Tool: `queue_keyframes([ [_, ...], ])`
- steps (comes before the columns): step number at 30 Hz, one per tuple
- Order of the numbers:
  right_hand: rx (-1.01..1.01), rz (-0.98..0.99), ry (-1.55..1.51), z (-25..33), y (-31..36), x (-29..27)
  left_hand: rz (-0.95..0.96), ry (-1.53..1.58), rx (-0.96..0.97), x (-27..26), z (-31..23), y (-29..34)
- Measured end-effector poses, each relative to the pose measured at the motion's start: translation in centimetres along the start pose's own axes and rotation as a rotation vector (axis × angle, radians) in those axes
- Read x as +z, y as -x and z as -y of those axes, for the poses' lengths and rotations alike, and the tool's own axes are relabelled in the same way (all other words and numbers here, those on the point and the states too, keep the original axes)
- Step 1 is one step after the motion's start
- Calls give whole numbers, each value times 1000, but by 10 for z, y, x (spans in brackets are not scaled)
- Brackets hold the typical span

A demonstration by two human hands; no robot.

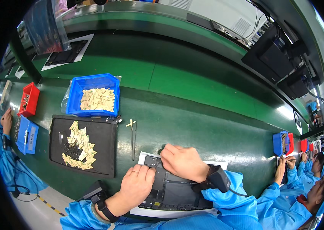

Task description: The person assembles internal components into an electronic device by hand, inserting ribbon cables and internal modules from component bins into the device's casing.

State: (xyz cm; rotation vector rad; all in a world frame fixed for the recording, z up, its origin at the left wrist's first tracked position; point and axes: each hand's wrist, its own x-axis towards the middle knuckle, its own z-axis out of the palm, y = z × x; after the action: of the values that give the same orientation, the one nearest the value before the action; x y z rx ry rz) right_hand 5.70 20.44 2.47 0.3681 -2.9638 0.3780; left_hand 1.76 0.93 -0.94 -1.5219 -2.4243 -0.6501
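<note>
1. Black and flat, the device panel [182, 194] lies on a white sheet [146, 213] on the green counter [208, 134], directly in front of the person.
2. On the panel's left part rests the left hand [136, 186], its fingers bent and close together; whether they pinch anything is hidden.
3. At the panel's far edge, the right hand [185, 163] has its fingers curled inward, tips down near the surface; I cannot tell how far apart they are or whether they hold something.
4. Just beyond the panel, toward its left, lie metal tweezers [133, 142], a cream strip at their far end.
5. Left of the panel sits a black tray [106, 147] bearing cream strips [87, 151] and small black bits [71, 150].
6. Farther beyond the panel, also leftward, stands a blue bin [117, 92] of cream pieces [97, 99].
7. Well right of the panel, co-workers in blue [280, 203] sit along the counter.
</note>
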Motion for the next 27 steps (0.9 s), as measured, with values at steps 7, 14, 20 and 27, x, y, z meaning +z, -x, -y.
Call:
queue_keyframes([
  [7,134,133,-233,-11,-5,-10,-9,88,-105,-11,-5,-5],
  [14,188,295,-237,-13,-15,-16,-76,61,82,-10,-1,-9],
  [20,167,238,-208,-5,-10,-15,79,-18,282,-14,1,-15],
  [27,143,-36,-302,-8,17,-4,-123,-29,-147,-25,10,-32],
])
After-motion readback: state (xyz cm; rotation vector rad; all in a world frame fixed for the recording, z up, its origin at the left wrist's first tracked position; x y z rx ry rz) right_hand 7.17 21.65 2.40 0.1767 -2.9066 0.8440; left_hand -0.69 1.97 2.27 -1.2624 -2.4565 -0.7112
